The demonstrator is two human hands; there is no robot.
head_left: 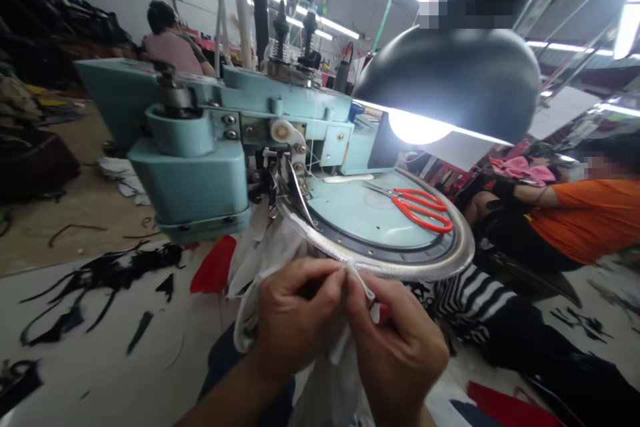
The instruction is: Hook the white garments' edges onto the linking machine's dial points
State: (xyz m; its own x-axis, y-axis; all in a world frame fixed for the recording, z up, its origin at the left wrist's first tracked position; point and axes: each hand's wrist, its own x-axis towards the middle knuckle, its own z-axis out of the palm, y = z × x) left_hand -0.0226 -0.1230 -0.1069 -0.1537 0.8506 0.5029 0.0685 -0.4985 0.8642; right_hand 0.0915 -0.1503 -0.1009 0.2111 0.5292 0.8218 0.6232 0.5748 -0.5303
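Both my hands pinch the edge of a white fabric piece just in front of a round metal ring. My left hand is closed on the cloth, thumb against forefinger. Close beside it, my right hand grips the same edge, where a folded strip shows between the fingers. More white cloth hangs from the ring's left side beneath the teal linking sewing machine. Red-handled scissors lie on the machine's round teal plate, behind my hands.
A lamp with a lit bulb hangs low over the plate. Black scraps and red fabric lie to the left. A person in orange sits at the right; another person is at the back left.
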